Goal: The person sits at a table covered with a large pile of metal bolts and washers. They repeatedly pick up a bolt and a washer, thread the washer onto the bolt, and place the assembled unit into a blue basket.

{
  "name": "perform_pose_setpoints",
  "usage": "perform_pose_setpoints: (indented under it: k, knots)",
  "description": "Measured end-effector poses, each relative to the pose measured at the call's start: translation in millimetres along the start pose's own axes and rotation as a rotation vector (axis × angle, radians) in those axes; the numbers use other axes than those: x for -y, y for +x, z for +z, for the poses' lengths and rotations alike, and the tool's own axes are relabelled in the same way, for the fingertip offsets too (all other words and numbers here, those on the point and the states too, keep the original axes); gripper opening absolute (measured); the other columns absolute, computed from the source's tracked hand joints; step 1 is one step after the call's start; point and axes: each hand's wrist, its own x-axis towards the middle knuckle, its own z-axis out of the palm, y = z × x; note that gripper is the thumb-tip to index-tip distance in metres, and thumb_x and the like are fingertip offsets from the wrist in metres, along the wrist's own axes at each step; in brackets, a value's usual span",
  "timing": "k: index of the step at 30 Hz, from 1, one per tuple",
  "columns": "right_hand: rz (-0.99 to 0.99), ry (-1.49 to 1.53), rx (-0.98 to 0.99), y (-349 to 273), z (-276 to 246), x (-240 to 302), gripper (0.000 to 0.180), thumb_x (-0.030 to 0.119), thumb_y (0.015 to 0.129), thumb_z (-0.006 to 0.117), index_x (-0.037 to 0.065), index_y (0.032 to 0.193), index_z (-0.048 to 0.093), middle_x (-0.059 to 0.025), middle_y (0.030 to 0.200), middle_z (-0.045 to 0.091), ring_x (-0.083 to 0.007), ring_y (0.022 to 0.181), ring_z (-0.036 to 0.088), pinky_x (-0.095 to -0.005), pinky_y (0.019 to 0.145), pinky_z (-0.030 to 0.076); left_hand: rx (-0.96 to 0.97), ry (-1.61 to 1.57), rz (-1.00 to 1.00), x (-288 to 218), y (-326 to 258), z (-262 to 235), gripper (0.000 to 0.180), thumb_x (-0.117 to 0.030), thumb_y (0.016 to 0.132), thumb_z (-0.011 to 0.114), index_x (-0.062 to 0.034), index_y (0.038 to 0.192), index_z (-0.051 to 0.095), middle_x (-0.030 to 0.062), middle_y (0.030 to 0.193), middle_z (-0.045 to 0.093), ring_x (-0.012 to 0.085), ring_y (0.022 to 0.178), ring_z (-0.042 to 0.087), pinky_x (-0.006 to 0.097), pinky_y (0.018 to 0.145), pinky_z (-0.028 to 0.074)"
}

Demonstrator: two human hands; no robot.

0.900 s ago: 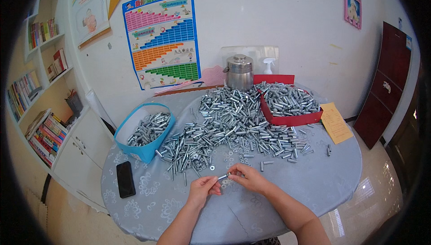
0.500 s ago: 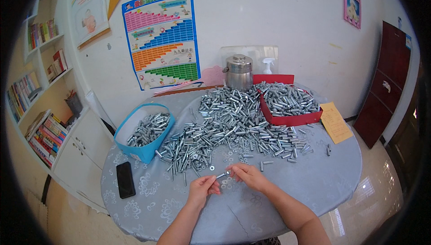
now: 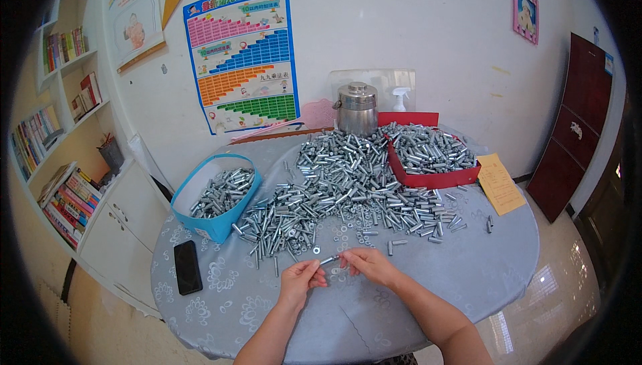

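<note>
My left hand (image 3: 300, 283) pinches a silvery metal bolt (image 3: 328, 260) between thumb and fingertips, with its far end pointing up and to the right. Closed round that far end are the thumb and forefinger of my right hand (image 3: 368, 264); a small nut or washer there is mostly hidden by the fingertips. Beyond both hands spreads a big heap of similar bolts (image 3: 348, 171), with loose washers (image 3: 344, 230) along its near edge. A few single bolts (image 3: 396, 242) lie just past my right hand.
A blue box (image 3: 221, 228) of metal pieces stands at left, near a black phone (image 3: 188, 268). At the back right are a red box (image 3: 438, 178) of bolts and a yellow paper (image 3: 501, 184). A steel pot (image 3: 357, 112) and white spray bottle (image 3: 400, 99) stand behind the heap.
My right fingertips have closed further over the bolt's far end, covering the small ring-shaped piece that showed there before. My left hand has hardly moved.
</note>
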Motion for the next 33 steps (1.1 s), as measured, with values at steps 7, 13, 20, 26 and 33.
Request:
perform_pose_setpoints:
  k: [7, 13, 20, 26, 33]
  knots:
    - [0.055, -0.031, 0.017, -1.6, -2.7, 1.2, 0.029, 0.028, 0.089, 0.045, 0.005, 0.095, 0.062, -0.0012, 0.077, 0.058, -0.008, 0.064, 0.051, -0.0219, 0.059, 0.043, -0.013, 0.008, 0.038, 1.2, 2.2, -0.2, 0.017, -0.011, 0.083, 0.055, 0.0046, 0.09, 0.057, 0.0105, 0.074, 0.059, 0.0149, 0.057, 0.057, 0.028, 0.052, 0.052]
    - [-0.354, -0.64, -0.062, 0.5, -5.5, -14.9, 0.021, 0.026, 0.078, 0.058, 0.011, 0.091, 0.064, -0.0065, 0.086, 0.06, -0.0227, 0.077, 0.055, -0.0319, 0.07, 0.044, -0.119, -0.048, 0.096, -1.4, 5.5, -3.6, 0.018, -0.011, 0.083, 0.055, 0.0045, 0.093, 0.056, 0.0111, 0.077, 0.059, 0.0149, 0.059, 0.058, 0.028, 0.055, 0.053]
    - [-0.535, -0.768, 0.079, -3.2, 1.3, -16.4, 0.014, 0.02, 0.074, 0.06, 0.011, 0.084, 0.064, -0.0061, 0.089, 0.058, -0.0246, 0.086, 0.054, -0.0349, 0.076, 0.042, -0.375, -0.145, 0.197, -13.9, 12.7, -15.2, 0.018, -0.011, 0.082, 0.057, 0.003, 0.092, 0.054, 0.0108, 0.079, 0.059, 0.0149, 0.061, 0.057, 0.027, 0.056, 0.052]
    - [-0.486, -0.73, 0.023, -0.6, 4.0, -25.5, 0.01, 0.016, 0.074, 0.059, 0.009, 0.08, 0.063, -0.0064, 0.085, 0.057, -0.0249, 0.084, 0.054, -0.0344, 0.074, 0.043, -0.473, -0.178, 0.371, -20.1, 21.8, -35.8, 0.021, -0.012, 0.082, 0.057, 0.0036, 0.097, 0.053, 0.011, 0.082, 0.059, 0.0145, 0.068, 0.057, 0.027, 0.058, 0.052]
    - [-0.496, -0.721, -0.001, -3.3, 3.5, -21.0, 0.01, 0.016, 0.074, 0.059, 0.009, 0.079, 0.063, -0.0063, 0.085, 0.058, -0.0254, 0.083, 0.055, -0.0351, 0.073, 0.043, -0.527, -0.12, 0.546, -88.8, 60.9, -84.1, 0.024, -0.01, 0.083, 0.055, 0.0044, 0.101, 0.052, 0.011, 0.081, 0.059, 0.0162, 0.067, 0.058, 0.028, 0.06, 0.052]
